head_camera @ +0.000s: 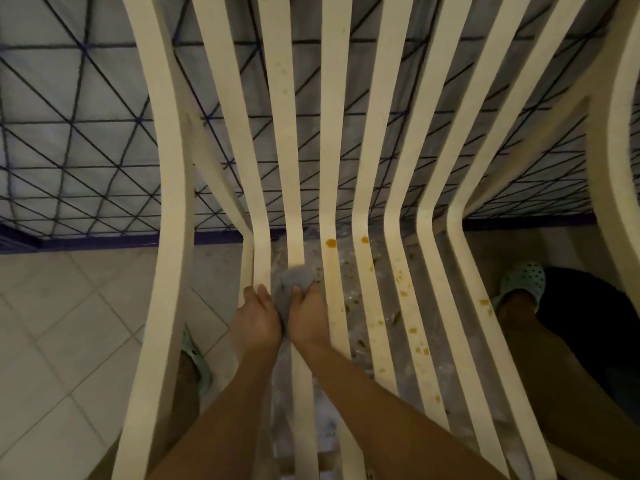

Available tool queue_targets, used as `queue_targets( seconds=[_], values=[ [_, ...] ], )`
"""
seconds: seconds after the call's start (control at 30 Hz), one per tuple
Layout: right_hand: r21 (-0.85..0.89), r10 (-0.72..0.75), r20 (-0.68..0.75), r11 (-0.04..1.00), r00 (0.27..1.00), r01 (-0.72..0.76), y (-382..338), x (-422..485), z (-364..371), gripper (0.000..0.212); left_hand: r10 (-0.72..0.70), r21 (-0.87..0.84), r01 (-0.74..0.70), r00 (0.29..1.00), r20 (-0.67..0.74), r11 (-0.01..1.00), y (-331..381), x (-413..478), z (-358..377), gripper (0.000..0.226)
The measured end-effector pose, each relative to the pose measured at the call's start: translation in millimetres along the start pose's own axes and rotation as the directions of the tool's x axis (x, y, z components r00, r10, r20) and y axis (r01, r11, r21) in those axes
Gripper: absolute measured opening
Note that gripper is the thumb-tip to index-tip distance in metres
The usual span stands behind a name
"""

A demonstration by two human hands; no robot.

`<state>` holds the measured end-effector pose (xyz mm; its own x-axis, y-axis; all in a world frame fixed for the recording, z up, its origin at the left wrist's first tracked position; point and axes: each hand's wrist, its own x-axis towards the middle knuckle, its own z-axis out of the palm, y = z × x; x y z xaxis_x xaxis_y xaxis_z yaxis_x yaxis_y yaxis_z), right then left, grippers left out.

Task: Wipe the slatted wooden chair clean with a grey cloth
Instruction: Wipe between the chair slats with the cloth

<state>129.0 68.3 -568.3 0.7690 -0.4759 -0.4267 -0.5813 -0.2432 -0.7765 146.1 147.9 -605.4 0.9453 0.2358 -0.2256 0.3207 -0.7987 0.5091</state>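
The cream slatted chair [332, 168] fills the head view, its slats running from the backrest at the top down over the seat toward me. A grey cloth [294, 277] is wrapped around one seat slat near the bend. My left hand [258, 317] and my right hand [308, 315] grip the cloth from either side, thumbs forward, close together. Orange and brown stains [403, 292] dot the slats to the right of my hands, with two bigger orange spots [331, 242] at the bend.
Pale floor tiles [62, 323] lie to the left. Behind the chair stands a wall [69, 133] with dark diagonal grid lines and a purple base strip. My feet in light green perforated clogs [523, 280] stand at both sides of the chair.
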Motion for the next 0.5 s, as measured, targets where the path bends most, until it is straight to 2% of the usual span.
queue_targets(
  seconds=[0.23, 0.33, 0.5],
  values=[
    [0.011, 0.052, 0.020, 0.999, 0.998, -0.053, -21.8, 54.4, 8.3, 0.029, 0.003, -0.025, -0.002, 1.000, 0.025, 1.000, 1.3, -0.8, -4.3, 0.049],
    [0.089, 0.114, 0.031, 0.989, 0.993, -0.116, -36.1, 72.0, 8.0, 0.030, 0.009, -0.038, -0.008, 1.000, 0.017, 0.999, 2.1, -2.6, -6.6, 0.048],
    [0.103, 0.146, 0.081, 0.983, 0.986, -0.154, -35.9, 70.2, 4.5, 0.030, -0.001, -0.055, 0.002, 1.000, 0.018, 0.998, 8.0, -6.2, -11.1, 0.047]
  ],
)
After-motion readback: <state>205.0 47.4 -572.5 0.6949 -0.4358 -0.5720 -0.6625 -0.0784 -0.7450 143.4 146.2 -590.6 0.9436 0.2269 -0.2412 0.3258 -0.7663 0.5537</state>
